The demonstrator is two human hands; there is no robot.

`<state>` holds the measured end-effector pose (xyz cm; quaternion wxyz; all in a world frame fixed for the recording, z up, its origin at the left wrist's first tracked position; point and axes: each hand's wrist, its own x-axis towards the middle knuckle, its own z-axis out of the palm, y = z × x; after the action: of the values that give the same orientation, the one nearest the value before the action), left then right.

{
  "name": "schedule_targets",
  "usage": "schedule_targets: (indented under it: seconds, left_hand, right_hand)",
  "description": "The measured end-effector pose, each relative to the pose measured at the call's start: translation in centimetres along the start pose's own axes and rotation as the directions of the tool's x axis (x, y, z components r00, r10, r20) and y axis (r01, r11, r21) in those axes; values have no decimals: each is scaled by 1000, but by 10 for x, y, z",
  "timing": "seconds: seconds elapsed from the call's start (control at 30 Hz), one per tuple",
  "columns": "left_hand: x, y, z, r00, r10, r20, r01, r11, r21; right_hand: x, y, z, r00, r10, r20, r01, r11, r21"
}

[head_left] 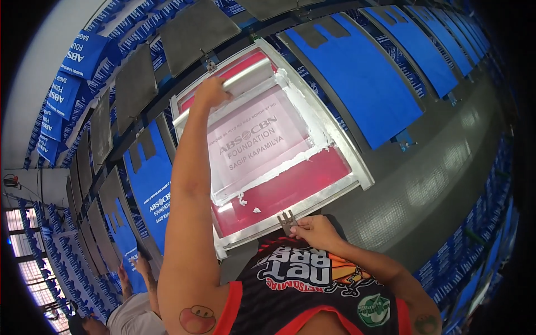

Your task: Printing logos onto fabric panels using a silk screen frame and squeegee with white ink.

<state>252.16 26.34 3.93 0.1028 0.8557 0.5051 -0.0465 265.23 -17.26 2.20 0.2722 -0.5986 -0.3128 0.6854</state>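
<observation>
A screen-printing frame (329, 195) with a silvery rim lies in front of me, its mesh red along the ends and pale in the lettered middle. White ink is smeared along the right side and near edge of the pale area. My left hand (214, 94) reaches to the far end, wrapped round a long metal-handled squeegee (251, 75) that spans the mesh. Close to my body, my right hand (316, 231) pinches a small slotted metal bracket (287, 221) at the frame's near edge. Whatever lies beneath the frame is mostly hidden.
Flat blue bag pieces (357, 78) lie on grey boards in a row to the right. A printed blue piece (149, 173) lies to the left. At lower left, a co-worker's hands (134, 268) touch another blue piece. Printed blue bags (70, 84) hang at upper left.
</observation>
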Motion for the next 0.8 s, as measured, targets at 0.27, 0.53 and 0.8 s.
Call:
schedule_targets:
  seconds: [0.27, 0.53, 0.8]
  left_hand:
    - [-2, 4, 14, 1000, 17, 10, -17, 1000, -4]
    - [-95, 44, 51, 1000, -16, -25, 18, 998, 54]
    - [-270, 147, 144, 911, 54, -409, -95, 992, -80]
  right_hand:
    - [20, 33, 2, 999, 1, -47, -2, 1000, -22]
    - [50, 76, 4, 993, -81, -91, 65, 985, -160]
    - [65, 91, -1, 991, -89, -100, 76, 989, -123]
